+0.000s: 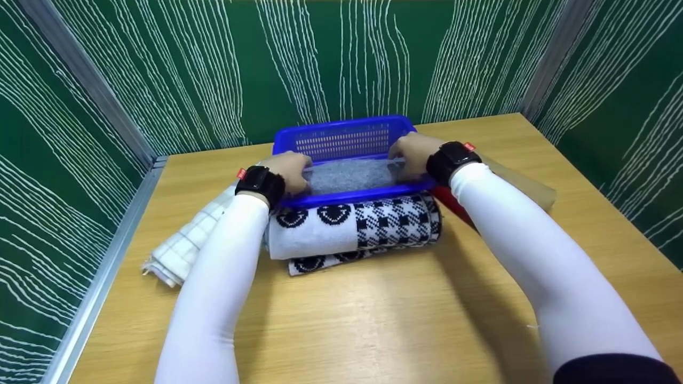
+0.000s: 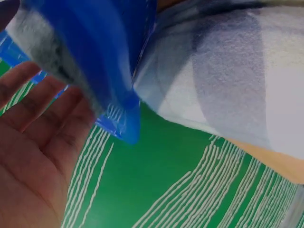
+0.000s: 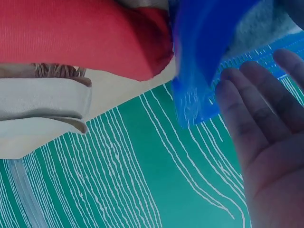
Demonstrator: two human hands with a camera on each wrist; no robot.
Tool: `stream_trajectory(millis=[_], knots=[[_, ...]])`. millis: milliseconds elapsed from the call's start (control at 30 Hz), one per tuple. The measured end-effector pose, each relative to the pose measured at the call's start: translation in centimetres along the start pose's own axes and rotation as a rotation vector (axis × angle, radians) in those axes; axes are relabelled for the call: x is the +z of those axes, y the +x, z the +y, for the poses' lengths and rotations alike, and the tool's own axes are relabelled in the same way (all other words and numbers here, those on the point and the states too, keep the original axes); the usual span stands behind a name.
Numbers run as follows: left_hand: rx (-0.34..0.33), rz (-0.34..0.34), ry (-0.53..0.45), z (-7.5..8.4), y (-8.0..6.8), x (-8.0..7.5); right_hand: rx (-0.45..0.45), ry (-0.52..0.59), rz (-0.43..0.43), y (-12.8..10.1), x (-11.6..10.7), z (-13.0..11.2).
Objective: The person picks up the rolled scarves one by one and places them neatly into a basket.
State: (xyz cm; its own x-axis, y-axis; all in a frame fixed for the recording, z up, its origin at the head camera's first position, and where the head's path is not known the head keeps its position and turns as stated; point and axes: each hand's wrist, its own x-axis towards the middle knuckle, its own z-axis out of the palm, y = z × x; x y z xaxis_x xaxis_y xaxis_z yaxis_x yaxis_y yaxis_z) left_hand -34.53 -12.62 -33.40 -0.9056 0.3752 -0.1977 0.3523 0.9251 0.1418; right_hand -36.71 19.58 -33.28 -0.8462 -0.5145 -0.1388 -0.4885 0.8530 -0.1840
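Note:
A fuzzy grey folded cloth lies in a blue plastic basket with slotted walls. My left hand is at the cloth's left end, inside the basket's rim. At the opposite end is my right hand, its fingertips reaching down into the basket. In the left wrist view, straight, spread fingers lie along the grey cloth's edge, which covers their tips. Nearly straight fingers also show in the right wrist view, beside the basket wall and just under the grey cloth.
A rolled black-and-white patterned cloth lies against the basket's front. To the left is a white checked cloth; to the right are a red cloth and a tan roll. Green walls enclose the wooden table.

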Motion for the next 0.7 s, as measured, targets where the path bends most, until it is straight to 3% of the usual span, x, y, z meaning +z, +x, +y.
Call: stream_trajectory(millis=[267,700], knots=[[0.023,0.002,-0.067,-0.5,-0.7,-1.1,-0.005,0.019,0.003,-0.7,-1.6,-0.2],[0.057,0.032,-0.088,-1.1,-2.0,-1.5,-0.060,0.038,0.068,-1.4,-1.6,0.0]])
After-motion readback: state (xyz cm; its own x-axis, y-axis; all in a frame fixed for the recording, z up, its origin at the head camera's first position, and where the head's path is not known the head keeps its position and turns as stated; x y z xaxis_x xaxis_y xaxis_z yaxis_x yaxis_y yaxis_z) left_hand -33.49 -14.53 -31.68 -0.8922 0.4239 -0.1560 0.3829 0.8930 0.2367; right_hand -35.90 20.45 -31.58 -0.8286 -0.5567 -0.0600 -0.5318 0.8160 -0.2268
